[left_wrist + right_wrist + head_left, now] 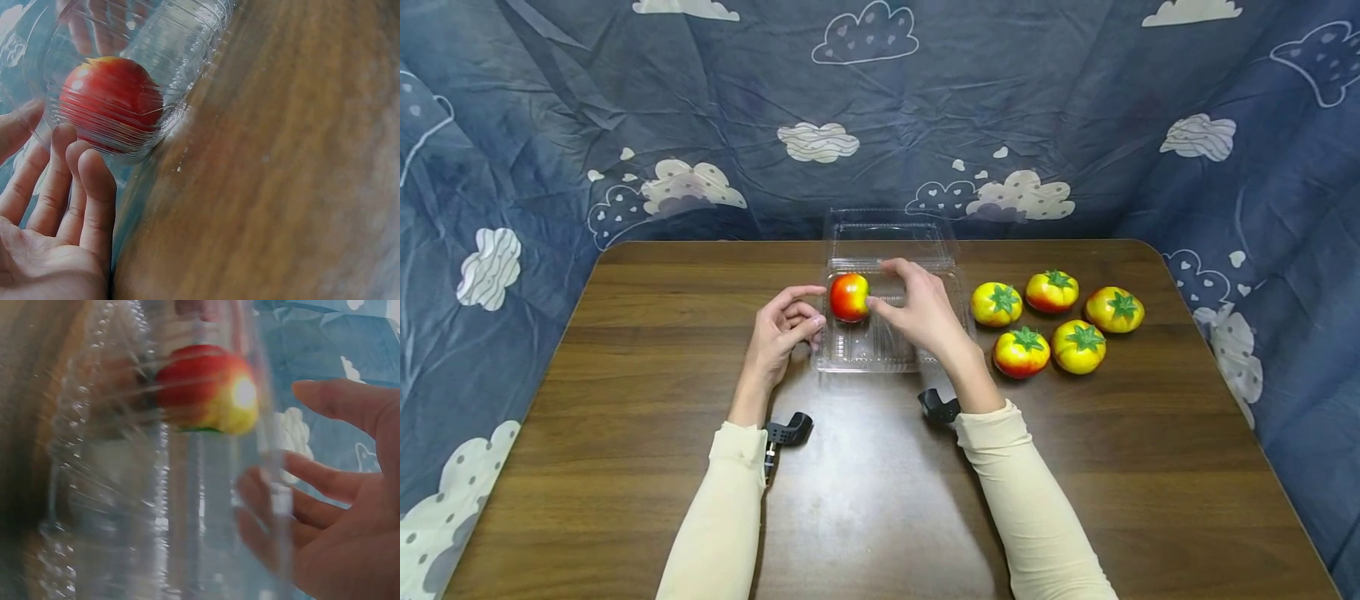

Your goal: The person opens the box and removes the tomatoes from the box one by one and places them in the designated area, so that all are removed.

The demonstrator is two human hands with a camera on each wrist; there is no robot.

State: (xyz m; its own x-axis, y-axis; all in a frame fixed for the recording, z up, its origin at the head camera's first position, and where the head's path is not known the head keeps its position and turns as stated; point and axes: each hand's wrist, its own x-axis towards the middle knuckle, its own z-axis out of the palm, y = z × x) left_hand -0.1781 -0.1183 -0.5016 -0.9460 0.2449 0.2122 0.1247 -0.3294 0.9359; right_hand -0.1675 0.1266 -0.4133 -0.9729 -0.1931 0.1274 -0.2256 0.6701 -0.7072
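A red and yellow artificial tomato [849,297] lies in the left part of a clear plastic clamshell box [880,364], whose lid [891,242] stands open at the back. My left hand [782,333] is at the box's left edge, its fingertips beside the wall in the left wrist view; whether they touch it is unclear. My right hand [921,308] is over the box, thumb and index spread, thumb tip close to the tomato's right side. It holds nothing. Through the clear wall, the right wrist view shows the tomato [209,390] with a bit of green underneath.
Several more yellow-red tomatoes [1021,352] with green leafy tops stand grouped on the wooden table [647,358], right of the box. A blue cloud-print cloth [760,92] hangs behind the table and along its sides.
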